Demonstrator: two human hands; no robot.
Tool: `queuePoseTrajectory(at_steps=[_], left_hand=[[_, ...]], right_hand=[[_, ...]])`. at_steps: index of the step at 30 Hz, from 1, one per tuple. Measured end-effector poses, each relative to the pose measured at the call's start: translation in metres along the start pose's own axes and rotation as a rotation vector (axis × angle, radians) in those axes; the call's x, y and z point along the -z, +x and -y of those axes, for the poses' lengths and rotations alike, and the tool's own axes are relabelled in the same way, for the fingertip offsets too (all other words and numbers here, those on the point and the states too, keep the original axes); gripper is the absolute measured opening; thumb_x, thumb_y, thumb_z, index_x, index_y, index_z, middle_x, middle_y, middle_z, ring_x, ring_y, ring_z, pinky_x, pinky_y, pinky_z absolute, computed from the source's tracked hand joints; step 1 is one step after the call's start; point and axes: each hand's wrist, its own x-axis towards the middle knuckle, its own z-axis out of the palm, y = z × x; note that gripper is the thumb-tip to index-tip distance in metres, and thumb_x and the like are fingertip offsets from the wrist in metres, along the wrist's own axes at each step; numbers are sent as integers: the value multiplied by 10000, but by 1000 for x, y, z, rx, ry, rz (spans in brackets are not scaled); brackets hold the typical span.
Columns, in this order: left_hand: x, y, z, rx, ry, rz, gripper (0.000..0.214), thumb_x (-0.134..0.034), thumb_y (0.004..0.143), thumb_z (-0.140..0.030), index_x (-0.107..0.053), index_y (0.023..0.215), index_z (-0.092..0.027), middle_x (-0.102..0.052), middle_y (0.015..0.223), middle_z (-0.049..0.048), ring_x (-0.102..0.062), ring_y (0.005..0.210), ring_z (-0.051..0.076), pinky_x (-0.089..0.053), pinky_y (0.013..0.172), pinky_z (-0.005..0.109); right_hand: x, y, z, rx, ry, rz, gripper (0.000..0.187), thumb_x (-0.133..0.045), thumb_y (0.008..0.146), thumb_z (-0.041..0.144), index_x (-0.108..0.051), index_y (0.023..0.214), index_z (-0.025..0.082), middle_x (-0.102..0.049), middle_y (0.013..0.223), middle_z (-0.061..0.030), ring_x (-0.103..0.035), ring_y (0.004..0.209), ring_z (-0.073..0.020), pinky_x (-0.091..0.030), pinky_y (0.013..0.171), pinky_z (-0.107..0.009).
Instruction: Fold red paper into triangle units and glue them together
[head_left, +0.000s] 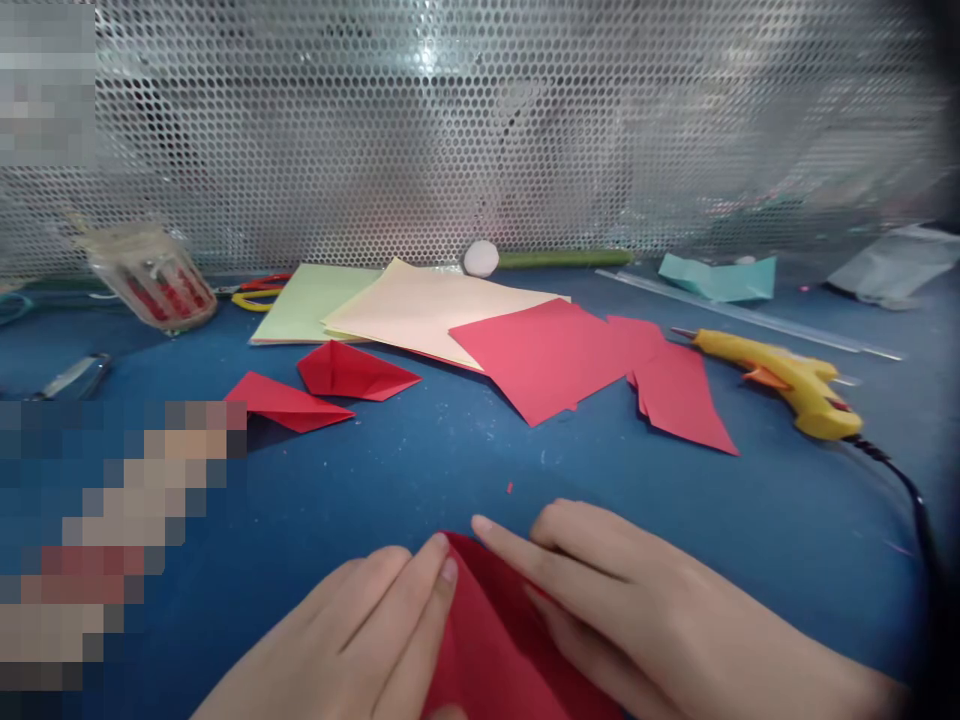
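Note:
A folded red paper [495, 640] lies on the blue table [420, 470] at the near edge. My left hand [360, 640] rests on its left side, fingers stretched flat and pressing along the fold near the tip. My right hand [637, 620] lies on the paper's right side; its forefinger points left along the top edge toward the tip, the other fingers curled. Both hands touch the paper and pin it to the table.
Two folded red pieces [285, 402] [352, 370] lie at mid-left. Green, cream and red sheets [435, 310] and cut red paper [675, 390] lie behind. A yellow glue gun [787, 385] with cord is at right. A plastic jar [150, 275], scissors [255, 292], a teal paper [720, 278] and mesh wall [480, 120] are at the back.

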Motion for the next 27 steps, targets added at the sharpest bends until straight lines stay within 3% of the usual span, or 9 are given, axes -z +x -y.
queuePoseTrajectory(at_steps=[3, 5, 6, 12, 16, 18, 20, 22, 27], left_hand=[[4, 3, 3, -49, 0, 73, 429, -290, 1129, -226, -705, 1073, -140, -783, 1046, 33, -655, 922, 197, -453, 851, 342], [6, 6, 5, -53, -13, 119, 428, -297, 1133, -253, -708, 1083, -146, -779, 1069, 28, -654, 924, 196, -448, 860, 341], [6, 7, 5, 13, -8, 14, 467, -267, 1134, -252, -712, 1034, -152, -780, 1006, 30, -646, 888, 206, -437, 859, 357], [7, 4, 7, -58, -26, 106, 441, -298, 1138, -257, -722, 1084, -150, -781, 1045, 22, -664, 938, 186, -441, 897, 343], [3, -1, 4, 29, -37, 5, 427, -315, 1124, -248, -726, 1085, -138, -770, 1043, 43, -652, 948, 213, -434, 932, 377], [5, 0, 5, 10, -7, -9, 410, -316, 1119, -232, -713, 1100, -133, -778, 1015, 33, -652, 917, 208, -439, 905, 374], [10, 3, 9, -93, -6, 105, 364, -356, 1111, -240, -700, 1135, -123, -783, 1059, 19, -657, 948, 191, -455, 868, 348], [16, 7, 13, -95, 10, 145, 370, -350, 1115, -267, -682, 1179, -117, -776, 1110, 22, -649, 988, 197, -453, 877, 349], [14, 8, 10, 25, -1, 234, 486, -215, 1137, -340, -660, 1224, -165, -741, 1149, 8, -609, 986, 213, -418, 883, 345]], right_hand=[[0, 1, 1, -157, 152, 42, 389, -438, 1002, 94, -658, 1320, 136, -716, 892, -56, -712, 795, -146, -592, 704, -215], [0, 1, 1, -181, 190, 81, 403, -483, 964, 64, -663, 1315, 150, -700, 859, -42, -697, 756, -140, -579, 656, -207], [0, 1, 0, -165, 185, 95, 404, -479, 967, 60, -663, 1315, 152, -692, 849, -39, -686, 741, -140, -574, 658, -212], [-5, 0, -3, 78, -55, 8, 478, -231, 1106, 176, -638, 1350, 119, -633, 762, -34, -606, 693, -168, -504, 687, -283], [-2, 1, -5, 106, -94, 58, 477, -237, 1098, 169, -610, 1390, 115, -651, 811, -46, -597, 705, -173, -487, 706, -299], [1, 1, -5, 116, -85, 64, 467, -259, 1085, 163, -603, 1395, 103, -657, 818, -50, -604, 719, -180, -494, 712, -309], [2, 1, -6, 109, -78, 65, 461, -288, 1057, 124, -596, 1398, 92, -664, 813, -51, -616, 727, -184, -512, 721, -317], [1, 0, -5, 78, -57, 73, 466, -324, 1019, 70, -593, 1400, 80, -687, 835, -57, -646, 766, -185, -536, 759, -318], [-2, -1, -2, -42, 70, 12, 470, -356, 973, 37, -614, 1365, 76, -739, 965, -81, -704, 902, -179, -554, 859, -304]])
